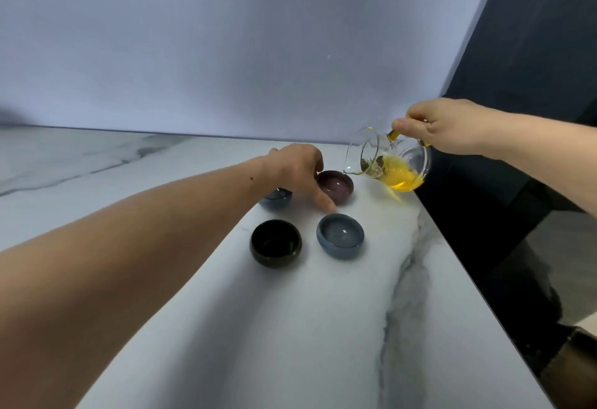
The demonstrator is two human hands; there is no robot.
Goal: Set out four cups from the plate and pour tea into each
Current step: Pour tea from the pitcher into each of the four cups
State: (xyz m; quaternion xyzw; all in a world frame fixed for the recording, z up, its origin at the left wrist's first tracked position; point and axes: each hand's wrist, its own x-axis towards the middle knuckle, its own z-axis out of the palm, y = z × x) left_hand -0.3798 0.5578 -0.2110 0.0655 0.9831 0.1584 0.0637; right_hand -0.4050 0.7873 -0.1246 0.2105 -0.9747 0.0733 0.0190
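Several small cups stand on the marble table (290, 328): a purple cup (336, 186) at the back right, a blue-grey cup (340, 234) in front of it, a black cup (275, 243) at the front left, and a blue cup (276, 197) partly hidden under my left arm. My left hand (298, 171) rests against the purple cup's left rim, thumb pointing down toward the blue-grey cup. My right hand (445, 126) grips the handle of a glass teapot (391, 163) with yellow tea, tilted, its spout over the purple cup's right rim.
The table's right edge runs diagonally just right of the teapot, with dark floor beyond. A pale wall stands behind the table. No plate is in view.
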